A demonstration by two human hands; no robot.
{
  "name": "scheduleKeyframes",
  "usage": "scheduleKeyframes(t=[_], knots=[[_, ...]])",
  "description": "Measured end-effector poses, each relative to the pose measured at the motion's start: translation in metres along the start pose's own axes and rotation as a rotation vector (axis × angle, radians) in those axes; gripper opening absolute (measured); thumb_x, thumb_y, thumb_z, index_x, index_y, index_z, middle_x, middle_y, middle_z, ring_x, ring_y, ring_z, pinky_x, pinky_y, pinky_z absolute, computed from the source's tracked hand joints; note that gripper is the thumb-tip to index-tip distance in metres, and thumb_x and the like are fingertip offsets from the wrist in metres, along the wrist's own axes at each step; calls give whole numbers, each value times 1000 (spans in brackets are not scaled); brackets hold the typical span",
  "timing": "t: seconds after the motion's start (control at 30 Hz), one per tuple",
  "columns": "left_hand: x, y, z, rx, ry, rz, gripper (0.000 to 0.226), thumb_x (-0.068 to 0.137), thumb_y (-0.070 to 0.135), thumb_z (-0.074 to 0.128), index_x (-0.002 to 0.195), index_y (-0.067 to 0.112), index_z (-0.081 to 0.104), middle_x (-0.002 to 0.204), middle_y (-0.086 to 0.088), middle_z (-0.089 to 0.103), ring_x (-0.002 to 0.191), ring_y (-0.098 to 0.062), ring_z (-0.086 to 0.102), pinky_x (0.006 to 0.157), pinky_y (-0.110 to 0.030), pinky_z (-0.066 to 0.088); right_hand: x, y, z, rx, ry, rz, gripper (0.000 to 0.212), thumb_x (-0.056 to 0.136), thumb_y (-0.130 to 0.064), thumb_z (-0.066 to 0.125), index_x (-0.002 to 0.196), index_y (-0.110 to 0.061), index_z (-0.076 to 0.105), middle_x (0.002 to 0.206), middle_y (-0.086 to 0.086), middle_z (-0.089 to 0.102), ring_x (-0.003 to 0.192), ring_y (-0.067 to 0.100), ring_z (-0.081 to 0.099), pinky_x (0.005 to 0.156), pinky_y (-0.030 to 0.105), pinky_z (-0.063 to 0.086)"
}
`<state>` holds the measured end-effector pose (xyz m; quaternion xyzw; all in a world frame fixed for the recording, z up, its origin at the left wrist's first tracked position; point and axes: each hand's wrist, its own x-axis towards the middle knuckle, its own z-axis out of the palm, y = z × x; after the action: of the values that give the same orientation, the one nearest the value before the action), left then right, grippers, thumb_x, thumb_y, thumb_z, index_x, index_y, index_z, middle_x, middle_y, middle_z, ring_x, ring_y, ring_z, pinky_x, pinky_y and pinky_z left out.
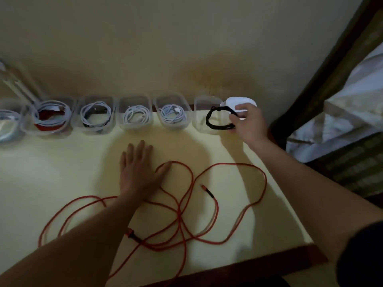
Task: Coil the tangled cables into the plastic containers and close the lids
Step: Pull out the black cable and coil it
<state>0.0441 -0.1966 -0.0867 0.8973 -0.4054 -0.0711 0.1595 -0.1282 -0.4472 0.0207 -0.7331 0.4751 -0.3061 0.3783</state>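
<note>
Now grips black cable coil (208, 119) in right hand (251, 123) at rightmost container (199, 112) by wall (186, 38); rests left hand (138, 170) flat, fingers (135, 151) straight, on table (62, 172), thumb touching red cable (178, 214) sprawled left-right.

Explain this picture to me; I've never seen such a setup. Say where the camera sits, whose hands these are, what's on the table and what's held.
No machine here: a person works with bare hands, and the one picture comes from a camera worn on their head, looking down. The left hand lies flat and open on the pale yellow table, thumb at a loop of the loose red cable sprawled there. The right hand has its grip on a coiled black cable at the rightmost clear container; a white lid sits just behind. Along the wall, other open containers hold coiled cables.
</note>
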Motion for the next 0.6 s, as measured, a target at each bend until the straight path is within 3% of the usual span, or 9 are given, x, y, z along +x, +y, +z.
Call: scheduleKeyframes(t=[0.07, 0.1, 0.17, 0.23, 0.33, 0.47, 0.53, 0.6], knots=[[2, 2, 0, 31, 8, 9, 97, 82, 88, 27, 155, 24, 23, 168, -2, 9, 155, -28, -2, 125, -48, 1, 19, 4, 11, -49, -12, -26, 17, 92, -4, 71, 90, -20, 64, 89, -5, 65, 87, 25, 73, 63, 37, 64], [3, 1, 0, 47, 8, 9, 99, 81, 89, 25, 156, 24, 21, 168, -1, 7, 155, -28, -4, 125, -48, 0, 26, 4, 17, -60, -11, -36, 16, 92, -5, 71, 88, -20, 65, 90, -5, 67, 90, 27, 73, 65, 41, 64], [5, 0, 1, 79, -11, -1, 101, 81, 90, 21, 158, 25, 15, 169, 0, 2, 155, -27, -8, 124, -48, -2, 37, 3, 28, -138, -6, -85, 5, 95, -11, 70, 99, -12, 73, 99, 0, 74, 89, 25, 74, 64, 29, 62], [5, 1, 2, 103, -19, -1, 102, 80, 90, 16, 159, 25, 11, 169, 1, -2, 154, -28, -10, 124, -49, -3, 47, 1, 38, -303, -2, -161, 17, 98, -16, 67, 112, -15, 77, 103, 4, 76, 88, 24, 72, 65, 18, 54], [6, 1, 2, 120, -22, 1, 102, 80, 89, 11, 159, 26, 9, 169, 0, -4, 154, -28, -12, 124, -50, -4, 60, -1, 54, -463, -66, -235, 29, 101, -10, 56, 119, -21, 76, 107, 11, 74, 96, 29, 67, 76, 28, 45], [5, 1, 0, 139, -20, 4, 100, 81, 89, 11, 160, 26, 7, 169, 0, -5, 154, -28, -13, 124, -51, -4, 62, 0, 67, -636, -214, -359, 57, 93, 2, 46, 133, -34, 66, 113, 2, 71, 100, 25, 65, 79, 26, 44], [5, 2, 0, 144, -22, 2, 100, 81, 88, 11, 160, 27, 5, 169, 0, -6, 154, -28, -14, 124, -51, -5, 60, 3, 70, -652, -270, -434, 54, 91, 1, 47, 132, -28, 66, 115, -1, 72, 103, 24, 66, 85, 29, 51], [5, 2, 0, 142, -24, -3, 100, 81, 88, 10, 159, 27, 5, 169, 0, -6, 154, -28, -14, 124, -50, -5, 56, 6, 74, -712, -328, -476, 39, 96, -5, 50, 127, -16, 69, 112, 8, 73, 96, 26, 65, 77, 28, 45]])
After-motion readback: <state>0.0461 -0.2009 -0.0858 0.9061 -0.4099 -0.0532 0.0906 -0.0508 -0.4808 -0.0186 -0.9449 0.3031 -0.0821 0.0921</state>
